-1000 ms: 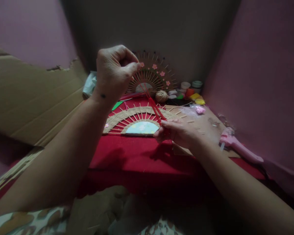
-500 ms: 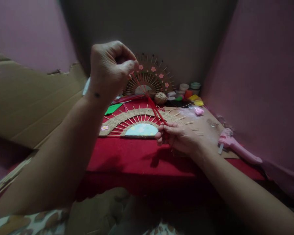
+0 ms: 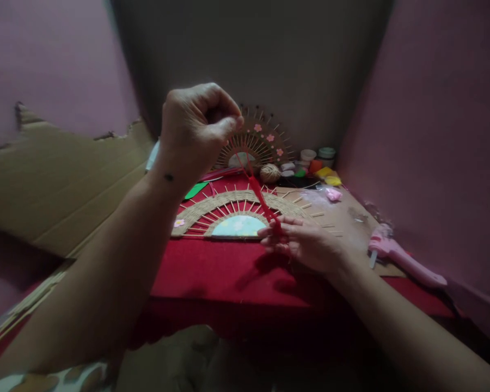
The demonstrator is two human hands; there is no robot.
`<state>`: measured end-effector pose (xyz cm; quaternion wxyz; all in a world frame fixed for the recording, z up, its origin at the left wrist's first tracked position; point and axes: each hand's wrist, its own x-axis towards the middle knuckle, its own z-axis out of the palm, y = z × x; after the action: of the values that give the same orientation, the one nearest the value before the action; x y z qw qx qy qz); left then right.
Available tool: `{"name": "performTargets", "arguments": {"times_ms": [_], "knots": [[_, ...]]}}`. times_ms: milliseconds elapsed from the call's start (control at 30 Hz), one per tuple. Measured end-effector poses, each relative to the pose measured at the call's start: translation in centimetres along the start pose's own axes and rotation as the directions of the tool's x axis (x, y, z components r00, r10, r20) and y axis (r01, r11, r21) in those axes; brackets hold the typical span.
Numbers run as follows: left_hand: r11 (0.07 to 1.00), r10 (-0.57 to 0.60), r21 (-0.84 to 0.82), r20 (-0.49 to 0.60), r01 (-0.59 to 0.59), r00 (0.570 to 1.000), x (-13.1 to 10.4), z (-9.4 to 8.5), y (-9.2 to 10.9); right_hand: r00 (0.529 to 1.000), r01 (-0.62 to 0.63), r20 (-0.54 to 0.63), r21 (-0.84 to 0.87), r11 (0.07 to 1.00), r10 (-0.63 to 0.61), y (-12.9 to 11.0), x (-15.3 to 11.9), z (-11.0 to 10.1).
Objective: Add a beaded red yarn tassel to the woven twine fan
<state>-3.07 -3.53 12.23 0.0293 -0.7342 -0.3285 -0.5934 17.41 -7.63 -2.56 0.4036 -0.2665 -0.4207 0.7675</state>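
Note:
My left hand (image 3: pixel 202 122) is raised, thumb and forefinger pinched on the thin upper strands of a length of red yarn (image 3: pixel 261 200). The yarn slants down taut to my right hand (image 3: pixel 302 242), whose fingers are loosely closed around its bunched lower end. Behind and below the yarn lies a half-round fan of sticks with a woven straw band (image 3: pixel 204 202), its centre a pale blue half-disc (image 3: pixel 239 226). A pink flower (image 3: pixel 179 222) is on its left end.
A second fan (image 3: pixel 265 133) with pink flowers stands at the back. Beside it are a ball of twine (image 3: pixel 270 173), small tubs (image 3: pixel 326 154) and coloured packets (image 3: pixel 324 172). A pink glue gun (image 3: pixel 404 258) rests at right on cardboard (image 3: pixel 351 245). A cardboard sheet (image 3: pixel 77 185) leans at left.
The view has tilted slightly, so everything sits lower in it. My right fingers have straightened somewhat, and the red strands that ran apart now lie bunched closer together.

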Motion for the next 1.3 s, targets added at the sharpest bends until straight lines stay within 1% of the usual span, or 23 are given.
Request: {"name": "performTargets", "arguments": {"times_ms": [33, 67, 100, 133, 167, 200, 233, 267, 300, 333, 400, 433, 467, 533, 600, 700, 867, 1000, 1100, 1167, 1200, 1233, 1300], "knots": [[1.000, 0.003, -0.005, 0.017, -0.003, 1.000, -0.1, -0.1, 0.5, 0.997, 0.040, -0.066, -0.063, 0.997, -0.044, -0.1, -0.3, 0.0], [1.000, 0.006, -0.007, 0.037, -0.006, 0.999, -0.2, -0.2, 0.9, 0.982, 0.088, -0.152, -0.164, 0.983, -0.113, -0.2, -0.5, -0.1], [1.000, 0.009, -0.010, 0.058, -0.008, 0.998, -0.3, -0.4, 1.4, 0.946, 0.142, -0.239, -0.306, 0.941, -0.220, -0.4, -0.8, 0.0], [1.000, 0.009, -0.016, 0.082, -0.007, 0.997, -0.4, -0.5, 1.8, 0.883, 0.193, -0.299, -0.473, 0.860, -0.362, -0.7, -1.1, 0.1], [1.000, 0.006, -0.022, 0.105, -0.004, 0.994, -0.5, -0.6, 2.2, 0.798, 0.231, -0.310, -0.635, 0.738, -0.517, -1.0, -1.3, 0.3], [1.000, 0.001, -0.027, 0.120, 0.002, 0.993, -0.6, -0.7, 2.6, 0.710, 0.255, -0.274, -0.758, 0.600, -0.648, -1.4, -1.5, 0.6], [0.999, -0.005, -0.033, 0.131, 0.009, 0.991, -0.7, -0.8, 2.9, 0.643, 0.279, -0.210, -0.831, 0.481, -0.736, -1.9, -1.6, 1.1], [0.999, -0.010, -0.043, 0.138, 0.016, 0.990, -0.8, -0.8, 3.2, 0.621, 0.311, -0.148, -0.854, 0.416, -0.770, -2.3, -1.5, 1.8], [0.998, -0.012, -0.056, 0.140, 0.020, 0.990, -0.9, -0.7, 3.4, 0.646, 0.358, -0.106, -0.832, 0.423, -0.756, -2.7, -1.4, 2.6], [0.997, -0.014, -0.070, 0.140, 0.024, 0.990, -1.0, -0.6, 3.6, 0.700, 0.413, -0.078, -0.766, 0.492, -0.710, -3.0, -1.1, 3.4], [0.995, -0.021, -0.096, 0.140, 0.035, 0.990, -1.2, -0.4, 3.9, 0.827, 0.468, -0.022, -0.525, 0.711, -0.561, -3.3, -0.3, 4.9], [0.993, -0.031, -0.107, 0.143, 0.046, 0.989, -1.4, -0.3, 4.0, 0.877, 0.449, 0.018, -0.385, 0.806, -0.480, -3.3, 0.2, 5.5], [0.991, -0.048, -0.118, 0.139, 0.064, 0.989, -1.5, -0.1, 4.0, 0.914, 0.402, 0.061, -0.263, 0.877, -0.401, -3.2, 0.7, 5.9], [0.981, -0.106, -0.150, 0.137, 0.127, 0.985, -1.9, 0.0, 3.7, 0.954, 0.278, 0.145, -0.087, 0.957, -0.264, -2.7, 1.6, 6.2], [0.960, -0.175, -0.193, 0.158, 0.204, 0.972, -2.2, 0.1, 3.1, 0.962, 0.186, 0.204, 0.004, 0.983, -0.183, -2.2, 2.1, 6.1], [0.926, -0.242, -0.239, 0.213, 0.291, 0.946, -2.6, 0.3, 1.6, 0.963, 0.154, 0.214, 0.055, 0.986, -0.163, -1.8, 2.3, 5.4], [0.849, -0.321, -0.353, 0.247, 0.394, 0.914, -3.3, 1.0, -1.6, 0.974, 0.204, 0.108, -0.054, 0.977, -0.198, -1.9, 2.8, 4.3], [0.766, -0.414, -0.399, 0.294, 0.504, 0.862, -4.0, 1.6, -3.4, 0.983, 0.183, 0.024, -0.123, 0.975, -0.182, -1.9, 3.5, 3.6], [0.699, -0.483, -0.424, 0.314, 0.576, 0.817, -4.4, 2.0, -4.2, 0.979, 0.195, -0.030, -0.167, 0.966, -0.203, -1.8, 4.0, 3.3], [0.638, -0.530, -0.449, 0.333, 0.625, 0.780, -4.8, 2.4, -4.7, 0.968, 0.208, -0.098, -0.200, 0.957, -0.231, -1.8, 4.3, 3.2], [0.593, -0.558, -0.467, 0.349, 0.656, 0.753, -5.1, 2.7, -5.0, 0.959, 0.214, -0.143, -0.211, 0.954, -0.246, -1.8, 4.5, 3.1], [0.531, -0.591, -0.487, 0.373, 0.694, 0.715, -5.5, 3.0, -5.2, 0.948, 0.215, -0.186, -0.218, 0.952, -0.257, -1.8, 4.6, 3.1], [0.373, -0.651, -0.515, 0.447, 0.772, 0.613, -6.2, 3.5, -5.7, 0.930, 0.217, -0.251, -0.215, 0.952, -0.268, -1.7, 4.9, 2.8]]}}
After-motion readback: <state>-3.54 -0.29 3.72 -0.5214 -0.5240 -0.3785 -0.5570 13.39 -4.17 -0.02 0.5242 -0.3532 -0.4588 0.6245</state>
